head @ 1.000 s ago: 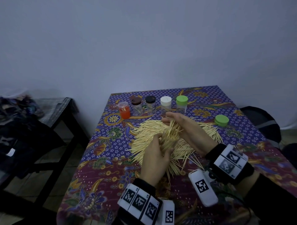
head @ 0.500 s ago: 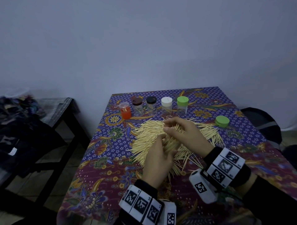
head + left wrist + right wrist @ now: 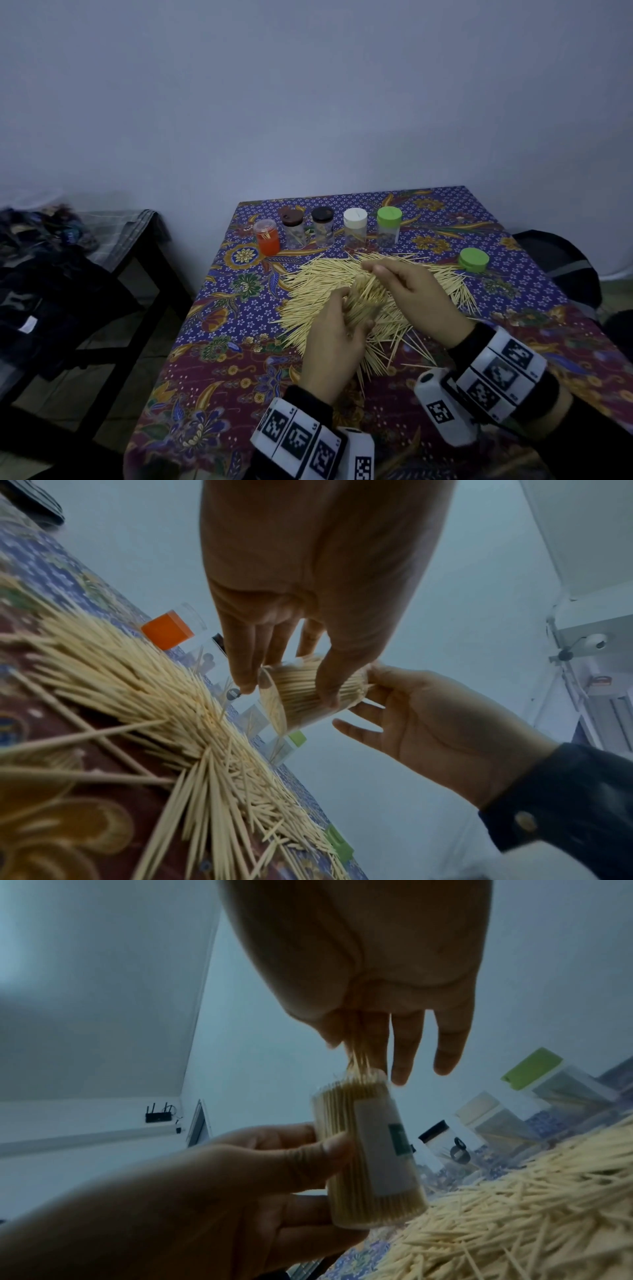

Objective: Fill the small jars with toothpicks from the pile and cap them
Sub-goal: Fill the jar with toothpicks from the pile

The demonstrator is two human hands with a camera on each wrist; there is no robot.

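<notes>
My left hand (image 3: pixel 354 313) grips a clear jar (image 3: pixel 369 1137) packed with toothpicks, tilted just above the toothpick pile (image 3: pixel 318 284). In the left wrist view my fingers (image 3: pixel 246 664) wrap that jar (image 3: pixel 304 696). My right hand (image 3: pixel 376 274) is at the jar's mouth, thumb and forefinger pinching a small bunch of toothpicks (image 3: pixel 356 1058) whose tips enter the jar; its other fingers are straight. A loose green cap (image 3: pixel 473 259) lies on the cloth to the right of the pile.
Behind the pile stands a row of jars: an orange one (image 3: pixel 267 236), then brown-capped (image 3: pixel 293 226), black-capped (image 3: pixel 322 224), white-capped (image 3: pixel 355 226) and green-capped (image 3: pixel 389 224). The table (image 3: pixel 222 377) carries a patterned cloth. A dark bench with clothes (image 3: pixel 51 274) stands left.
Both hands have sunk closer to the pile. The bunch that stuck high out of the jar now sits lower, with my right hand down at the jar's mouth.
</notes>
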